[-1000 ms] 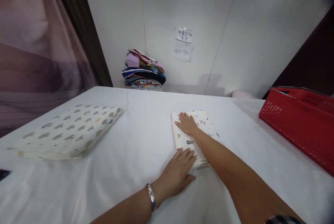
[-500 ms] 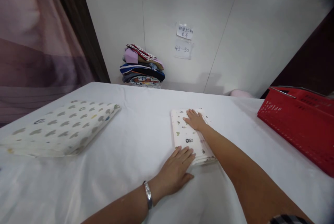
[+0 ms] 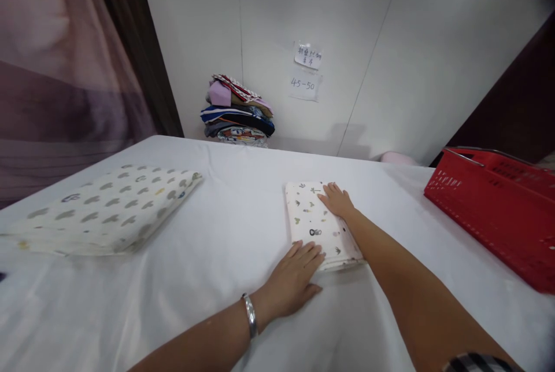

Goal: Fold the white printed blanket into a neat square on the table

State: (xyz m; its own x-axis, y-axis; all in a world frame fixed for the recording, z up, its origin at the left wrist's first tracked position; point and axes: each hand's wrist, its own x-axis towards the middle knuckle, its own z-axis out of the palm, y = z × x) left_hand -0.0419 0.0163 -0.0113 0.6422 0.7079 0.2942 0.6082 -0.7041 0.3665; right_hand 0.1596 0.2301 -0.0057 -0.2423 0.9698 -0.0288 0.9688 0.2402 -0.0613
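Head view: both hands lie flat and palm down at a small folded cloth [image 3: 311, 218], which rests on the white-covered table [image 3: 243, 216], right of its middle. The left hand [image 3: 293, 280] reaches in from the lower left, its fingers straight and close together, their tips on the cloth's near left corner; the thumb sticks out to the right, just off the near edge. A silver bracelet [image 3: 250, 315] circles that wrist. The right hand [image 3: 340, 201] stretches farther out, fingers slightly spread over the cloth's far right part, pointing away and leftward. Its forearm slants back along the cloth's right side to a checked sleeve [image 3: 479, 363]. Neither hand grasps anything; both simply lie over the fabric, unclenched.
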